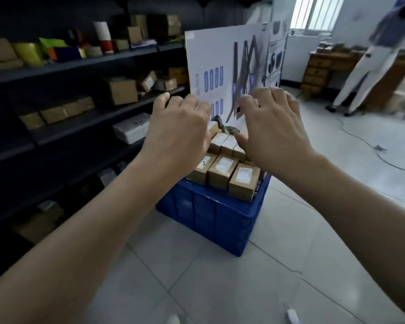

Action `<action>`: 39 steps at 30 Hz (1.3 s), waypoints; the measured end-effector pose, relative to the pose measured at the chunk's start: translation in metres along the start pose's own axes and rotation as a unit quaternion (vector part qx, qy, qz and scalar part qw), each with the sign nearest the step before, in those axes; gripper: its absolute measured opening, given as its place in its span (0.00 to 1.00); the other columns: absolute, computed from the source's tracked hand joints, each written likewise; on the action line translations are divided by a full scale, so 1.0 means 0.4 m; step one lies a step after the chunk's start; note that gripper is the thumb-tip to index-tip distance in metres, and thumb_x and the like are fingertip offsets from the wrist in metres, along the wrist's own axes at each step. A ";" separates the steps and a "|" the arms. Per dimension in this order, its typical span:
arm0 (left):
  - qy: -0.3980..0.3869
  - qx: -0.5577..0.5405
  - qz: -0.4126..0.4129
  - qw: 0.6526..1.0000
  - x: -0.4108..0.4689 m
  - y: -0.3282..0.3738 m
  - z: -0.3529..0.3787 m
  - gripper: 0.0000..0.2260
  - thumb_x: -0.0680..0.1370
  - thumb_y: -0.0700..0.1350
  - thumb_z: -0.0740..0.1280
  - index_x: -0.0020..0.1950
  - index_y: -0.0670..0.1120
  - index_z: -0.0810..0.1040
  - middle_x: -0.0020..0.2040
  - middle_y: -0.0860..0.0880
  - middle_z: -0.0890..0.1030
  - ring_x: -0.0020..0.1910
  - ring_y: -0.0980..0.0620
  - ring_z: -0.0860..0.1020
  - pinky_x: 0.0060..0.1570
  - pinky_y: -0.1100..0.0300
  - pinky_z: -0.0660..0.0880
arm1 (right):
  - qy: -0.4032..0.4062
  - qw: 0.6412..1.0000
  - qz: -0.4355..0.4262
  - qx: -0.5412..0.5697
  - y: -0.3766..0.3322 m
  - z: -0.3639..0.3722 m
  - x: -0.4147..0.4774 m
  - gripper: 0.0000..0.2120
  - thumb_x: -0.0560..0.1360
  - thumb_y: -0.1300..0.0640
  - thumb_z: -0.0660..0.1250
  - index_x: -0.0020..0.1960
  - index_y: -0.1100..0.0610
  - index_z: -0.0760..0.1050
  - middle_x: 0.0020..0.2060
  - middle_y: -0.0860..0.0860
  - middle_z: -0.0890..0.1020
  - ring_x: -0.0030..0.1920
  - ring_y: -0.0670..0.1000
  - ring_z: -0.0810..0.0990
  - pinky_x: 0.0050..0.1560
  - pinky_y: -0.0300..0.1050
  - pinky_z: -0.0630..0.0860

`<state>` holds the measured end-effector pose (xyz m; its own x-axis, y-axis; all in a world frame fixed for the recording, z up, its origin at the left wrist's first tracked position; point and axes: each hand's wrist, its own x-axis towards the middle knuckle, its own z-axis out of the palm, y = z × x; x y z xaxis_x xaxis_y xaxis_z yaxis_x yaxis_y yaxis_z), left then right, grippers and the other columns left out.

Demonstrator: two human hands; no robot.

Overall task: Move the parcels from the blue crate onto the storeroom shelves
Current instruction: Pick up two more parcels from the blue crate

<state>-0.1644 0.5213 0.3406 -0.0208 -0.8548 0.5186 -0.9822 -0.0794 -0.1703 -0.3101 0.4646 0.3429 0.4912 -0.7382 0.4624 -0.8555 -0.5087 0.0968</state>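
Note:
A blue crate stands on the tiled floor, heaped with several small brown parcels that carry white labels. Both my arms stretch out over it. My left hand hovers above the far left of the heap, its fingers bent down and nothing visible in them. Above the far right of the heap is my right hand, fingers spread and bent, the thumb close to a parcel's top. The dark storeroom shelves run along the left, holding cardboard boxes.
A large white printed board stands upright just behind the crate. At the back right a person stands by a wooden desk. A cable trails over the floor on the right.

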 end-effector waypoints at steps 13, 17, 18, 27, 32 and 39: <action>-0.037 -0.098 0.124 0.987 0.386 -0.109 0.410 0.17 0.79 0.48 0.62 0.66 0.44 0.73 0.62 0.44 0.77 0.62 0.43 0.74 0.66 0.48 0.63 | -0.076 0.982 0.164 -0.059 0.088 0.308 0.291 0.26 0.77 0.51 0.65 0.71 0.58 0.66 0.68 0.57 0.70 0.69 0.59 0.65 0.71 0.55 0.57; -0.063 -0.153 0.129 0.978 0.467 -0.103 0.525 0.16 0.79 0.47 0.62 0.65 0.44 0.73 0.60 0.44 0.77 0.60 0.43 0.74 0.64 0.50 0.64 | -0.113 0.973 0.195 -0.044 0.141 0.408 0.338 0.25 0.77 0.49 0.64 0.71 0.58 0.67 0.67 0.57 0.71 0.69 0.58 0.66 0.71 0.54 0.58; -0.073 -0.163 0.128 0.976 0.486 -0.098 0.558 0.16 0.79 0.47 0.62 0.65 0.44 0.73 0.60 0.44 0.77 0.59 0.44 0.74 0.63 0.50 0.64 | -0.126 0.970 0.204 -0.039 0.159 0.438 0.348 0.25 0.77 0.49 0.64 0.71 0.58 0.67 0.67 0.57 0.72 0.69 0.58 0.66 0.70 0.54 0.59; -0.168 -0.150 0.104 0.969 0.618 -0.040 0.856 0.16 0.79 0.47 0.62 0.66 0.44 0.72 0.62 0.45 0.76 0.61 0.45 0.73 0.62 0.51 0.65 | -0.218 0.950 0.223 0.028 0.329 0.731 0.439 0.26 0.78 0.47 0.64 0.71 0.57 0.66 0.65 0.56 0.73 0.66 0.57 0.69 0.66 0.53 0.66; -0.257 -0.159 0.052 0.952 0.658 -0.016 1.027 0.15 0.79 0.47 0.61 0.64 0.44 0.73 0.58 0.45 0.77 0.57 0.46 0.75 0.59 0.51 0.68 | -0.268 0.917 0.262 0.136 0.405 0.905 0.463 0.24 0.77 0.49 0.66 0.70 0.57 0.68 0.63 0.56 0.74 0.61 0.56 0.74 0.59 0.51 0.74; -0.402 -0.195 -0.032 0.894 0.643 -0.002 1.255 0.17 0.80 0.46 0.61 0.67 0.43 0.71 0.64 0.43 0.73 0.60 0.43 0.73 0.58 0.50 0.71 | -0.331 0.864 0.320 0.206 0.456 1.134 0.430 0.17 0.76 0.52 0.68 0.63 0.56 0.72 0.57 0.54 0.76 0.54 0.54 0.76 0.52 0.48 0.76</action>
<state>-0.0751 0.0442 0.0535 0.0241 -0.9599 -0.2794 -0.9702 -0.0899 0.2249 -0.3075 0.0438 0.0404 0.0419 -0.9491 -0.3121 -0.9228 0.0830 -0.3763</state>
